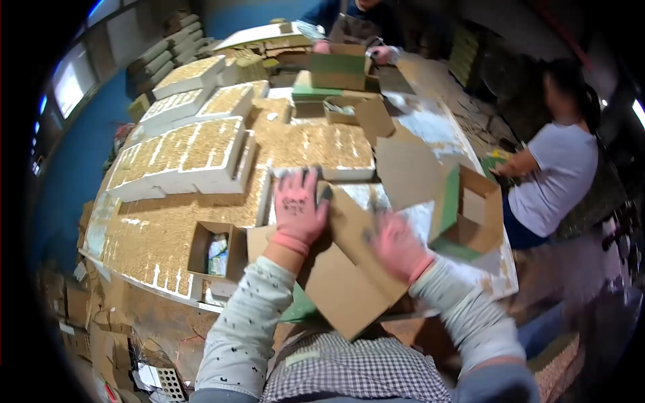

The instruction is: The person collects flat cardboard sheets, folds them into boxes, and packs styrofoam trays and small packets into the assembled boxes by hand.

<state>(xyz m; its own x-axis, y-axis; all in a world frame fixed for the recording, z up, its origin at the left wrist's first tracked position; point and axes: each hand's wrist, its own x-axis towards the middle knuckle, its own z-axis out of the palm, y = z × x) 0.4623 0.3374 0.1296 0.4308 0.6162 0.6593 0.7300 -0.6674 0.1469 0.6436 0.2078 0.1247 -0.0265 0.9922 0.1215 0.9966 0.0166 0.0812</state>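
A brown cardboard box [346, 285] with flaps spread lies at the table's near edge, close to my body. My left hand [297, 205], in a pink glove with dark fingertips, rests at its far left side, fingers stretched forward. On the right side of the same box is my right hand [398, 247], also pink-gloved and blurred by motion; its fingers are smeared. A green panel [300, 305] shows under the box's left flap. To the right stands an open green-and-brown box [470, 208], with a loose cardboard flap [410, 171] beside it.
White foam trays [181, 154] filled with tan grains stand at the left. A small open box [216, 252] holds packets. Across the table, a person's pink-gloved hands hold a green-and-brown box [338, 69]. Another person [554, 161] in a white shirt is at the right.
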